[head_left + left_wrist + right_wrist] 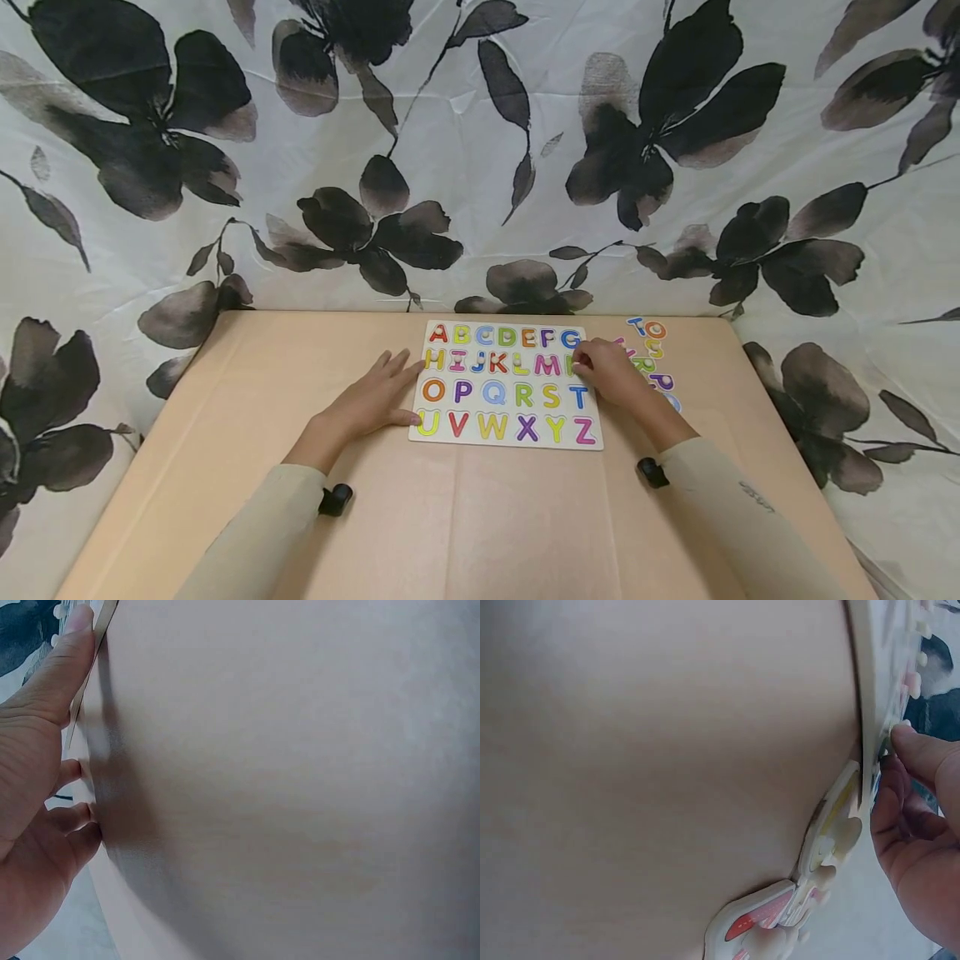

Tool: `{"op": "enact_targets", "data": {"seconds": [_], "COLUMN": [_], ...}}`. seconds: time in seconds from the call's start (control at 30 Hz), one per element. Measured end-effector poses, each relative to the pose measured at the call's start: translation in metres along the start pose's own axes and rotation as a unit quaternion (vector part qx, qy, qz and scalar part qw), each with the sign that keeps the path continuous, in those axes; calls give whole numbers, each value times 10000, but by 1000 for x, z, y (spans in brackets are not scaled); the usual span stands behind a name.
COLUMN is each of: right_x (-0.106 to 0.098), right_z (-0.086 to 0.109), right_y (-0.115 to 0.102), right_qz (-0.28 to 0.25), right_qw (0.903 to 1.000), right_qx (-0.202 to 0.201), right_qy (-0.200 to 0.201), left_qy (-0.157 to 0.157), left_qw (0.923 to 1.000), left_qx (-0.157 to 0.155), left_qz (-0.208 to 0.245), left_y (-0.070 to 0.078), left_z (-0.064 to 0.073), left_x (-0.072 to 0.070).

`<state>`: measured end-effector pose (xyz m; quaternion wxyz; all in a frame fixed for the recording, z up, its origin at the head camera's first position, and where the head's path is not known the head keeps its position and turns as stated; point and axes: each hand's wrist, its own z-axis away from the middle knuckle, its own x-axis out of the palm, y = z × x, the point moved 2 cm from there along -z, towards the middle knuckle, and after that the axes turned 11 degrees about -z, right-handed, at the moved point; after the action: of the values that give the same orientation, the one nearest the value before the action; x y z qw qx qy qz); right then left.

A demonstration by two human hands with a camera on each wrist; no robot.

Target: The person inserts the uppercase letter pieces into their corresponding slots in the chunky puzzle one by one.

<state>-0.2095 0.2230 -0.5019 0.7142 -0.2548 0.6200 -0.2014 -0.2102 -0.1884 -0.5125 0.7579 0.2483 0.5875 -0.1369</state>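
A white alphabet puzzle board (487, 444) lies on the table with colourful letters in four rows. Small knobs stand up from letters in its upper rows. My right hand (611, 373) is over the board's right edge, at the end of the second row. There its thumb (922, 754) and fingertips pinch a yellow-green letter piece (572, 365), mostly hidden by the hand. At the left edge, my left hand (372, 398) rests with fingers extended; its thumb (64, 671) lies at the board's lower left corner, by the yellow U.
Several loose knobbed letter pieces lie right of the board, among them an orange O (655, 330) and a purple P (661, 382), partly behind the right forearm. The tan table (525, 525) ends at the back against a floral cloth (465, 150).
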Motion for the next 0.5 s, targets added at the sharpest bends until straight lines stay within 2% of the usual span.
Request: {"op": "enact_targets", "data": {"seconds": [0.27, 0.5], "right_x": [4, -2], "right_z": [1, 8], "right_y": [0, 6], "right_qz": [160, -89], "right_qw": [9999, 9998], "right_qx": [-15, -109], "right_qy": [48, 128], "left_qy": [-37, -10], "left_qw": [10000, 10000], "left_qx": [-53, -52], "left_qz": [-39, 24], "left_y": [1, 2], "left_z": [1, 1], "left_x": [-2, -2]}}
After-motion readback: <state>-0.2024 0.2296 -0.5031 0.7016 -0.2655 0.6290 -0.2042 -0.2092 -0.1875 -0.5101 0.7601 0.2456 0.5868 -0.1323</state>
